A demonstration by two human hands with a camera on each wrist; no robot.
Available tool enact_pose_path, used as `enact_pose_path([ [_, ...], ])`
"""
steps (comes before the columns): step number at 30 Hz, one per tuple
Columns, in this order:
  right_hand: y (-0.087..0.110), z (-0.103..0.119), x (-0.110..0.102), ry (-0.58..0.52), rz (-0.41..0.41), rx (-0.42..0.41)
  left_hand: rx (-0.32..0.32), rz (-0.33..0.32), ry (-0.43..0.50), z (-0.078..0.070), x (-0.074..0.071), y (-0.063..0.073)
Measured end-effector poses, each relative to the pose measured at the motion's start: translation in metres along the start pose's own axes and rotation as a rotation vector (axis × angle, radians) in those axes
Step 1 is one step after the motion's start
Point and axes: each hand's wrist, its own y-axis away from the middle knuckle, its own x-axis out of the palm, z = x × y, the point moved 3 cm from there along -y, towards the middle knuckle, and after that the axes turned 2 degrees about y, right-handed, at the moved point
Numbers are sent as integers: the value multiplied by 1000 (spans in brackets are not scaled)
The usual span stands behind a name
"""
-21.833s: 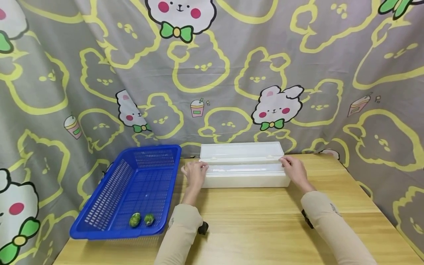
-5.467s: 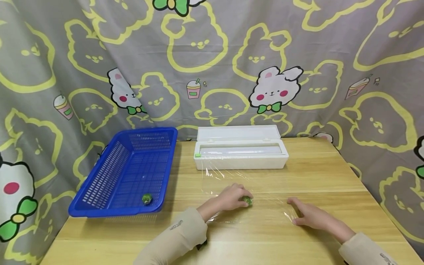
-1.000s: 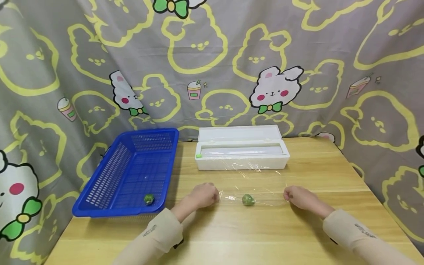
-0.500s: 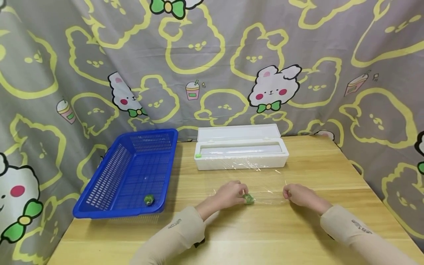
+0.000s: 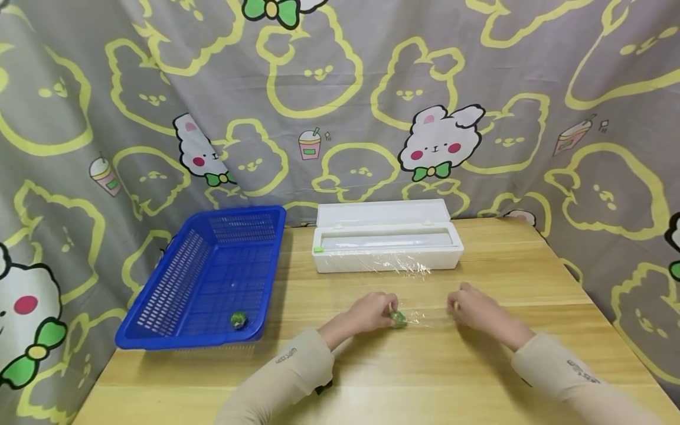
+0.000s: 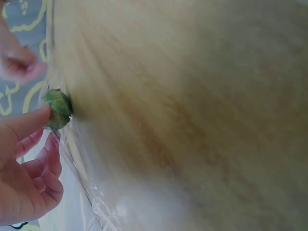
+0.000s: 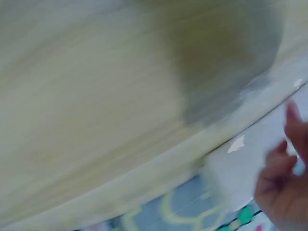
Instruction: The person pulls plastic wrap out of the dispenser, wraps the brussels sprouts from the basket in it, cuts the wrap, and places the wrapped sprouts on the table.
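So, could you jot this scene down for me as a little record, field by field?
Left hand: holds a small green vegetable
Right hand: blurred; cannot tell whether it grips anything
Clear film: spread between the white box and the held vegetable
Box lid: open
Blue basket: on the person's left, with another green vegetable inside
Surface: wooden table
Backdrop: grey cartoon curtain

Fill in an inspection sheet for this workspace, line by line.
Surface: wooden table, light plank pattern.
Job's things: green sprout with clear film against it; white box, lid open, film roll inside; blue basket holding a second sprout.
Clutter: nothing seen.
Hands: left hand pinches the green sprout; right hand, blurred, is near the film, grip unclear.
Cables: nothing seen.
Surroundings: grey cartoon-print curtain behind the table.
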Motion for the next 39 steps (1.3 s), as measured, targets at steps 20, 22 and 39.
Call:
enact_pose_path([
  [20, -29, 55, 40, -19, -99, -268, -28, 31, 67, 10, -8, -4],
  [22, -30, 56, 40, -12, -108, -265, -36, 29, 82, 11, -10, -3],
  [39, -40, 63, 38, 23, -108, -134, -53, -147, -96, 7, -9, -3],
])
